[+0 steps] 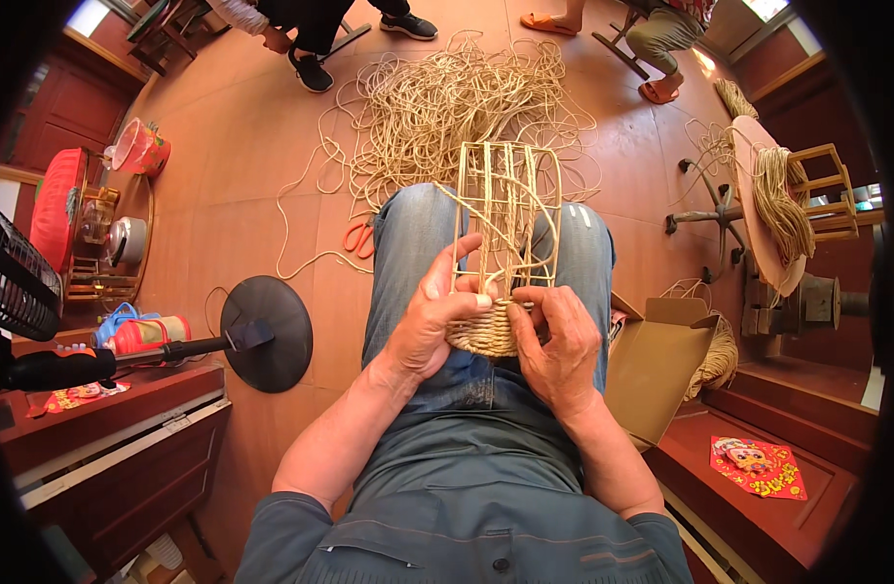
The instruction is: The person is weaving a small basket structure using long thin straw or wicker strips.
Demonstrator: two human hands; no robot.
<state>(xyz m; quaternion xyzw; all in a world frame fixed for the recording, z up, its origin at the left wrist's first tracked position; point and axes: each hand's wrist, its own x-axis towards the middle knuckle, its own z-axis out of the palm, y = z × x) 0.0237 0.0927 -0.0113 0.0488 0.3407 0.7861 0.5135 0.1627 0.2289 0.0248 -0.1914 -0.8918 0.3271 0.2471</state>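
Note:
A half-woven basket point(501, 243) lies on my lap, its woven round base toward me and its bare upright ribs pointing away. My left hand point(435, 316) grips the base's left side, thumb along a rib. My right hand point(561, 341) holds the base's right side and pinches a straw rope strand at the weave's edge. That strand runs through the ribs to a big loose pile of straw rope point(457, 107) on the floor in front of my knees.
Orange-handled scissors point(357, 237) lie by my left knee. A fan's black round base point(267, 333) stands at left, an open cardboard box point(656, 360) at right. A table with rope coils point(773, 200) is further right. Other people's feet point(311, 68) are at the far edge.

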